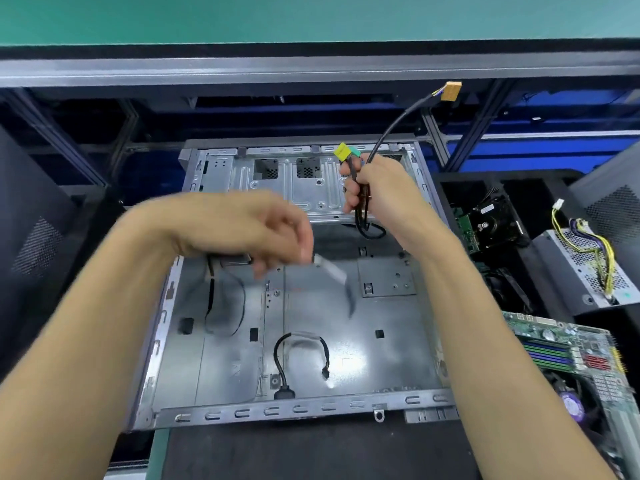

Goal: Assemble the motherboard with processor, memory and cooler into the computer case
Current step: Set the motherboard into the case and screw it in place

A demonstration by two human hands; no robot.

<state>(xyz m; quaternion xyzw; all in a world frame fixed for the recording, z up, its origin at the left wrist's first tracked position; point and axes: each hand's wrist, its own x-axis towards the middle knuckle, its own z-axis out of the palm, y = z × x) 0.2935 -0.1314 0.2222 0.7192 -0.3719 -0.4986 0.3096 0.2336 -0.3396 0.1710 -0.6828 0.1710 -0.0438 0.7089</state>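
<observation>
The left hand (249,230) is a blur, so its fingers and the pale flat cable (332,270) at them are hard to make out. The motherboard (568,351) (low on the right) is cut off by the edge.

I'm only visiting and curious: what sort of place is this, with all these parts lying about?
Most likely a computer assembly or repair workbench. An opened computer case lies flat on the bench, a bare motherboard waits at the right, and the right hand holds a bundle of cables.
</observation>
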